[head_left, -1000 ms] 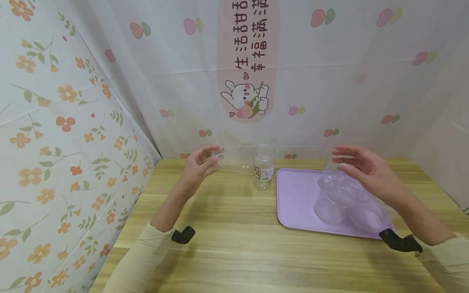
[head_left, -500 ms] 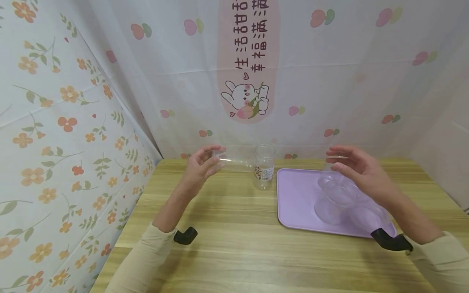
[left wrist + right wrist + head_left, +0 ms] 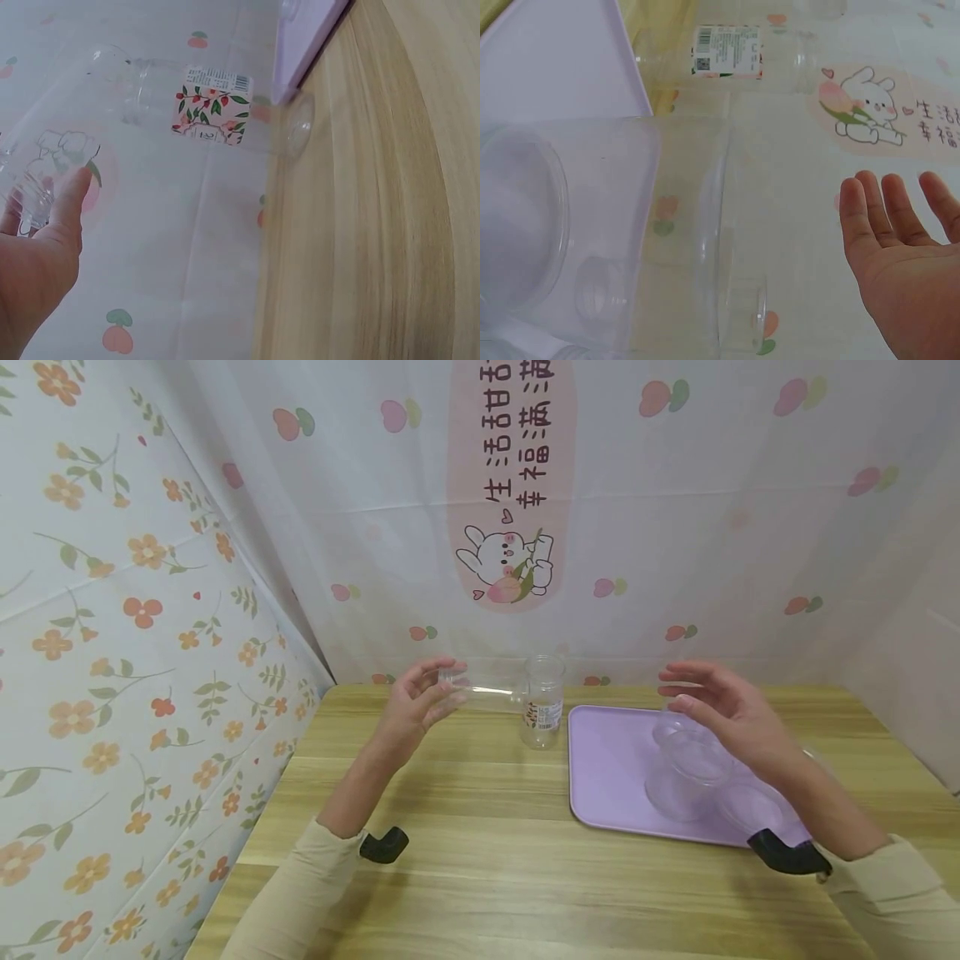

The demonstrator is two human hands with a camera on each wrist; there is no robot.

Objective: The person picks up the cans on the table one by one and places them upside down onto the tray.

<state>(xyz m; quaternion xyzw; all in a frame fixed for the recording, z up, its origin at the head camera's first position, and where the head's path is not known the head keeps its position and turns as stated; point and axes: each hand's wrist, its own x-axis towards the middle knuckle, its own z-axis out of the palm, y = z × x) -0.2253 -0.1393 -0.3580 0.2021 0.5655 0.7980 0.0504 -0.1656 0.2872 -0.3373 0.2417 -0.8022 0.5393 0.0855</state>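
My left hand (image 3: 411, 710) grips a clear plastic jar (image 3: 491, 687) by its threaded neck end. That jar lies nearly level in the air, its base pointing right at a second clear jar (image 3: 542, 714), which stands upright on the table. The standing jar has a printed label (image 3: 213, 105) with red fruit and leaves. In the head view the two jars overlap; whether they touch I cannot tell. My right hand (image 3: 727, 714) hovers over the tray's far side with relaxed fingers (image 3: 896, 214), holding nothing. Below it several clear containers (image 3: 678, 789) stand on the lilac tray (image 3: 607, 768).
A wooden table (image 3: 480, 877) carries everything. Behind it hangs a white curtain (image 3: 360, 543) with a rabbit print, and a flowered curtain (image 3: 112, 693) closes off the left side. Part of the tray's right side is hidden by the right forearm.
My right hand has drifted a little to the left over the containers. My left hand and its jar have shifted slightly right, and the view has moved slightly too.
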